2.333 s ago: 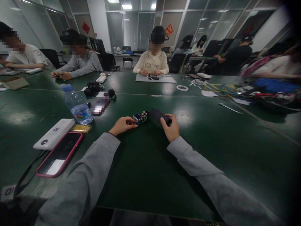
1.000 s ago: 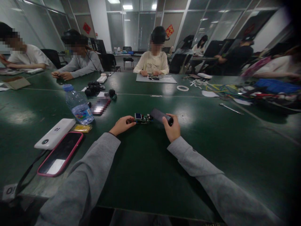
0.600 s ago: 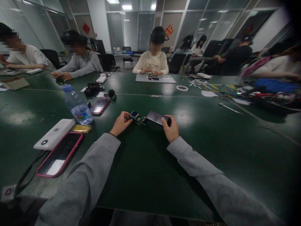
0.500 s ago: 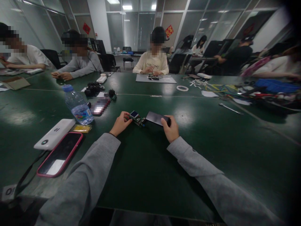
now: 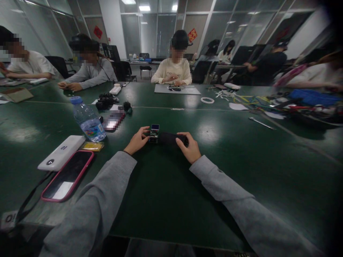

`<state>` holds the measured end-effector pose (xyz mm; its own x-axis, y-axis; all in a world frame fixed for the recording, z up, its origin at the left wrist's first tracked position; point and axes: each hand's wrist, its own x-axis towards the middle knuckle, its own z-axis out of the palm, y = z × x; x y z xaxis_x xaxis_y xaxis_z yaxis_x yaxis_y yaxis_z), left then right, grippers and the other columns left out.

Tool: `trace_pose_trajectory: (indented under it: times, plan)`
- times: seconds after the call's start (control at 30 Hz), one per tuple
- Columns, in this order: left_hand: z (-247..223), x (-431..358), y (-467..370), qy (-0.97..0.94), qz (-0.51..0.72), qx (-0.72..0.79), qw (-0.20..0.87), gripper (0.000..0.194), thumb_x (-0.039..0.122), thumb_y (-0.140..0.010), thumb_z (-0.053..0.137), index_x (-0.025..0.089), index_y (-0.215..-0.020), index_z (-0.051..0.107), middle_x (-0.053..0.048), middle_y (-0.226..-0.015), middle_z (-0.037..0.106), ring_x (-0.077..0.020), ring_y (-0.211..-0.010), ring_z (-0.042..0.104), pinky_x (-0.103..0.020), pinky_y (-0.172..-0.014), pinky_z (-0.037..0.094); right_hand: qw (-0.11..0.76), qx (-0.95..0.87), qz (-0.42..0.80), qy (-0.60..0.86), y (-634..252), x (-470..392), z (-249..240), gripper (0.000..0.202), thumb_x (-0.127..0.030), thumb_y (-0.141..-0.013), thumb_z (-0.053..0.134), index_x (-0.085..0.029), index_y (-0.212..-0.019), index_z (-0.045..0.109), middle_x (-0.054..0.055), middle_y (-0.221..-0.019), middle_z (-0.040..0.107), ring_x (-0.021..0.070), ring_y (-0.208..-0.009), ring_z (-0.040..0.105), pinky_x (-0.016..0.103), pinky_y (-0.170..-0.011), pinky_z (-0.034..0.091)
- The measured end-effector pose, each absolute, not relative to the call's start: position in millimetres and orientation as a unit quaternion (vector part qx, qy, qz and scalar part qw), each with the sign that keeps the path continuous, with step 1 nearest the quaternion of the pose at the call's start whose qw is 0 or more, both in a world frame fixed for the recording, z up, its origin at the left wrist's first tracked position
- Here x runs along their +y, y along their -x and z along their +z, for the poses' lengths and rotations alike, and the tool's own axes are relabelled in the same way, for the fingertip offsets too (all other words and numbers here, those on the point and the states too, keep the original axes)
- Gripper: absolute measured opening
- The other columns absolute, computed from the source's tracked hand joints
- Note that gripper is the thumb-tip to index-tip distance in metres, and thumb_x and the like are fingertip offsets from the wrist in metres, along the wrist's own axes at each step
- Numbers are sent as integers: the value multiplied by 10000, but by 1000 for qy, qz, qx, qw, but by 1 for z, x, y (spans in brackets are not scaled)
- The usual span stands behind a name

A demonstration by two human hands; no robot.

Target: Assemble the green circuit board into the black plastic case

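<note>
A small green circuit board (image 5: 154,136) with a little screen raised at its far end is pinched at its left edge by the fingers of my left hand (image 5: 137,140). My right hand (image 5: 190,147) grips the right end of a flat black rectangular slab (image 5: 168,138), thumb on the near side. The slab's left end meets the right side of the board; whether the two are joined I cannot tell. Both are held just over or on the green table (image 5: 166,185), between my hands.
To my left are a water bottle (image 5: 89,123), a white power bank (image 5: 61,152), a pink-cased phone (image 5: 68,176) and a yellow packet (image 5: 92,146). A wrench (image 5: 262,123) and tangled cables (image 5: 289,103) lie right. A person (image 5: 173,67) sits opposite.
The board has turned so its screen now faces me more squarely. The slab has shifted left and tilted, its shiny face now dark, and my right hand has moved slightly left with it.
</note>
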<state>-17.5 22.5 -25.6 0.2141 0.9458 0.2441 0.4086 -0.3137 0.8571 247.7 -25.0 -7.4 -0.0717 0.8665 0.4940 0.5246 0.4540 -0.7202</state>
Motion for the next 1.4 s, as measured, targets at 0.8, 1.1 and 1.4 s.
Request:
trace_pose_trajectory:
  times: [0.8,1.1,1.4]
  plan:
    - [-20,19,15,-715,374,502,311,378,289,-853,537,203,-1220,524,-91,-1232,588,-162,-869,623,-354,-805,517,401,-729,33,554,-252,-11,-30,483,-392,-802,559,-150,-1216,495,158,-1107,530,307,-1035,500,500,-847,445]
    - [-19,18,15,-717,367,508,305,380,303,-845,546,213,-1213,524,-86,-1217,593,-159,-843,624,-345,-768,521,426,-742,59,515,-250,-14,-24,355,-404,-873,485,-168,-1133,535,126,-1066,547,265,-1021,504,459,-902,432]
    - [-19,18,14,-722,370,505,295,383,319,-835,563,214,-1202,528,-87,-1200,602,-151,-817,621,-355,-769,519,356,-809,75,462,-243,-24,-16,449,-465,-897,468,-183,-1247,479,124,-1128,539,269,-1028,505,461,-895,439]
